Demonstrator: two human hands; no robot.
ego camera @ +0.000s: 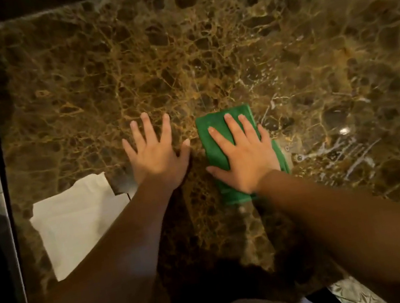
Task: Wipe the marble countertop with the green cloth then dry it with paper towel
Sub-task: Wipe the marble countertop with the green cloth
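Brown veined marble countertop [201, 44] across nearly the whole view, streaked with wet smears to the right of the folded green cloth [218, 153]. Paper towel [72, 222] flat near the left edge, partly under the left forearm. Right hand [243, 159] pressed flat on the cloth, fingers spread and gripping nothing; left hand [154, 156] flat on bare marble just beside it, fingers wide.

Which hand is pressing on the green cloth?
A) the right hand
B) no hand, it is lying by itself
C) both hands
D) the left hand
A: the right hand lies flat with spread fingers on the green cloth, while the left hand rests flat on the bare marble countertop beside it.
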